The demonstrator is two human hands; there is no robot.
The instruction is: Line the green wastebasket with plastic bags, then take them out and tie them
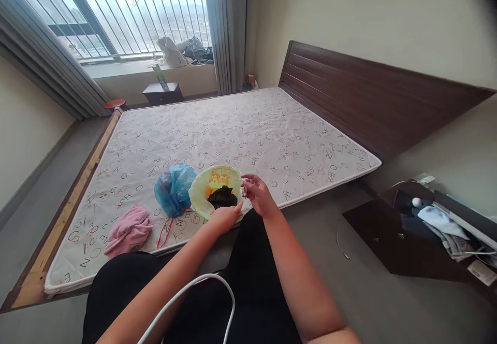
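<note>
A round, wide-rimmed pale yellow-green thing (200, 199), like a soft hat or lined bowl, sits at the mattress's near edge. Orange printing shows inside it, along with a crumpled black cloth-like bundle (223, 197). My left hand (226, 218) grips its near right rim, thumb toward the right. At the right rim, my right hand (258, 195) has its fingertips pinched together; a small pale bit shows there, too small to name. Just left stands a tied blue plastic bag (176, 188), its contents unclear. Farther left lies a crumpled pink cloth (130, 231).
The letter-printed mattress (217, 126) spreads ahead, with a dark wooden headboard (361, 90) on the right. A red cord loop (165, 233) lies by the blue bag. A white cable (194, 282) crosses my lap. A dark nightstand (373, 230) bearing folded cloth stands right.
</note>
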